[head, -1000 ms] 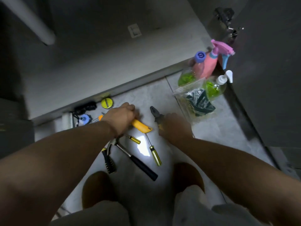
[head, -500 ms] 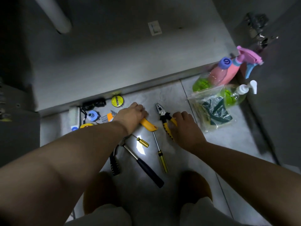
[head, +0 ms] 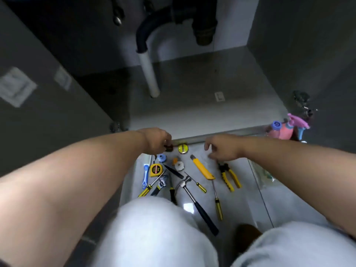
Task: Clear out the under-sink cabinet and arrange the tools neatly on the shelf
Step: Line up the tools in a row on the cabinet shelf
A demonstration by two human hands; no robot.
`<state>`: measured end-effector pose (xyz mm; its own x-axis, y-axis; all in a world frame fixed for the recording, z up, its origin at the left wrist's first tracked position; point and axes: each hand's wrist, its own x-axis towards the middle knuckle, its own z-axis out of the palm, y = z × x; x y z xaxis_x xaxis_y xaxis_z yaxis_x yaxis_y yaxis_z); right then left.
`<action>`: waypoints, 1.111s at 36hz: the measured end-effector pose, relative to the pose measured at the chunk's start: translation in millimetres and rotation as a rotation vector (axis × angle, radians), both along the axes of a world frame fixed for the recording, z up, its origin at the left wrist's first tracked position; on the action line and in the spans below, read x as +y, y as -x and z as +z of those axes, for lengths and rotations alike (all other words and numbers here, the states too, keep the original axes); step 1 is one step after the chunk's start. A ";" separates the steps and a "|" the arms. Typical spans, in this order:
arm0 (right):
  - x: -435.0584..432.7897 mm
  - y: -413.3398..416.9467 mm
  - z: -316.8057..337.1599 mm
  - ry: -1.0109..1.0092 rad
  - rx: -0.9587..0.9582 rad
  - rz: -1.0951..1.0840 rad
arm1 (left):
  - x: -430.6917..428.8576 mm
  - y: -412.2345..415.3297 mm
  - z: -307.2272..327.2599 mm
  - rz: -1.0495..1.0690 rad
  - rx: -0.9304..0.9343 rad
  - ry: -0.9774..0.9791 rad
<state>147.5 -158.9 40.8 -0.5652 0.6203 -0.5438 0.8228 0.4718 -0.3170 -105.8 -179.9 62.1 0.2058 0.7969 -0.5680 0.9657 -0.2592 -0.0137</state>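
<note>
Tools lie spread on the tiled floor in front of the open under-sink cabinet (head: 192, 112). Among them are a yellow utility knife (head: 203, 168), yellow-handled pliers (head: 229, 175), a hammer (head: 194, 197), a tape measure (head: 156, 170), a round yellow tin (head: 183, 148) and several screwdrivers, one long (head: 217, 201). My left hand (head: 158, 140) curls its fingers onto a small dark object (head: 169, 148) by the cabinet's front edge. Just above the pliers' jaws, my right hand (head: 223, 149) hovers with loose fingers and holds nothing.
A white drain pipe (head: 148, 74) comes down into the cabinet. Pink and blue spray bottles (head: 283, 128) stand at the right by the open door, and a plastic bag (head: 262, 174) lies near them. My knees fill the bottom of the view.
My left hand let go of the yellow utility knife and moved to the dark object by the cabinet edge. My right hand left the pliers and rose. The view tilted up into the cabinet.
</note>
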 end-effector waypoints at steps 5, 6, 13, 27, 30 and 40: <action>-23.2 25.2 58.7 -0.056 -0.009 0.046 | -40.5 10.6 43.4 0.093 -0.036 -0.014; -29.0 29.3 65.4 -0.057 -0.008 0.047 | -46.5 11.2 49.5 0.105 -0.041 -0.006; -61.5 47.5 66.8 -0.022 0.019 0.011 | -75.7 18.6 62.4 0.147 -0.038 0.043; -46.0 70.5 -49.3 0.157 -0.052 -0.036 | -53.6 53.9 -50.2 0.203 -0.089 0.163; -34.9 73.3 -85.6 0.150 -0.033 -0.096 | -42.8 56.8 -89.4 0.245 -0.122 0.182; 5.3 95.3 -173.0 0.020 0.024 -0.081 | -15.4 56.7 -184.7 0.304 -0.178 0.028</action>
